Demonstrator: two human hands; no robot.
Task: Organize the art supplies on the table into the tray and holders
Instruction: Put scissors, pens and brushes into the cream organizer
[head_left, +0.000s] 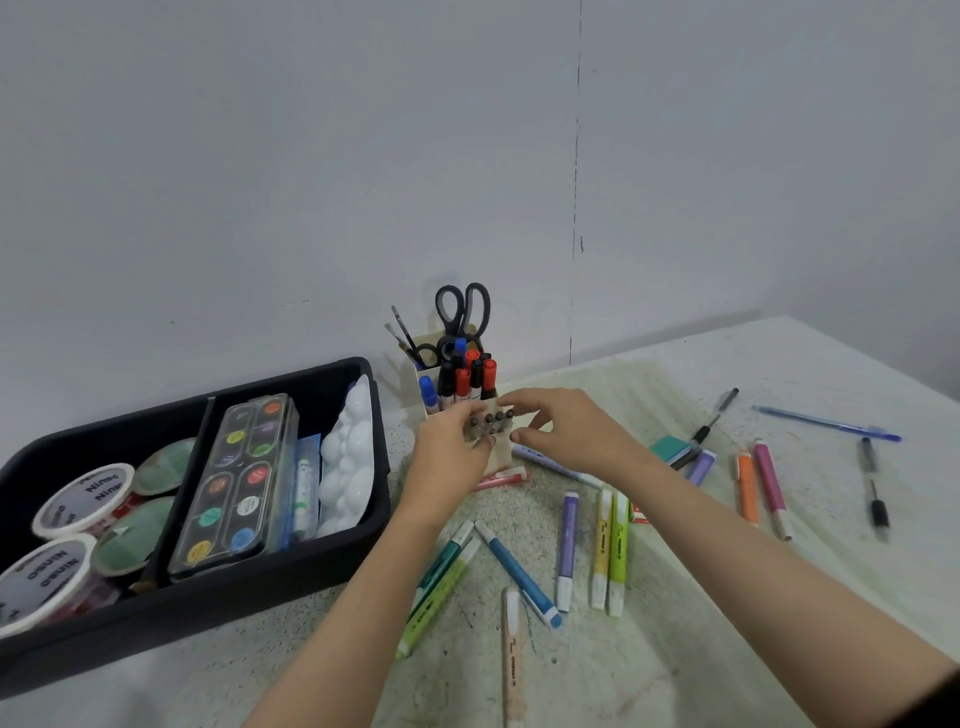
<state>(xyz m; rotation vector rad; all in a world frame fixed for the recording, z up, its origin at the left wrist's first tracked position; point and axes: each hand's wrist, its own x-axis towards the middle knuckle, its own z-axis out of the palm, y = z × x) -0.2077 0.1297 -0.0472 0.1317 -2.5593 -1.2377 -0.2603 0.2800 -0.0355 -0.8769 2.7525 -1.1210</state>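
Both hands are up at the holder now: the left hand (452, 454) is wrapped round a bundle of slim grey pens (491, 422) with dark ends facing the camera, and the right hand (566, 431) comes in from the other side, thumb and forefinger pinching the bundle's right edge. The bundle sits in the air just in front of the cream plastic desk holder (503, 458), which already carries scissors, brushes and red and blue markers. These pens look light and stiff, with smooth plastic barrels, so weight is no worry; the trouble, I'd say, is that a loose handful likes to fan out and slide. The best hold is round the middle of the barrels, squeezed evenly, ends kept level so they drop into one compartment together. Pastel highlighter pens (569, 545) lie scattered on the speckled table (675, 649) beneath the forearms, waiting. Off to the left, the black plastic tray (332, 566) holds paint tubs, a watercolour set and a white palette.
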